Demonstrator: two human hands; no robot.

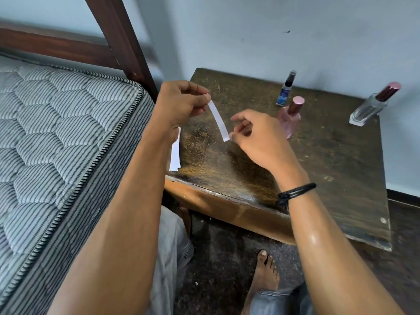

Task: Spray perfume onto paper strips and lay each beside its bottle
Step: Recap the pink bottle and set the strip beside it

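My left hand (179,103) pinches the top end of a white paper strip (219,120), which hangs curved above the dark wooden table (329,178). My right hand (256,137) is beside the strip's lower end. Its fingers are loosely curled, one fingertip touches the paper, and the thumb stays apart. Behind the right hand stands a pink perfume bottle (292,117), partly hidden by it. A small blue spray bottle (284,93) stands further back. A clear bottle with a dark red cap (370,108) stands at the right.
A small stack of white strips (175,155) lies at the table's left edge, partly under my left wrist. A striped mattress (56,133) and a wooden bed post (122,39) are close on the left. A wall runs behind the table. My knees and a bare foot (266,273) are below.
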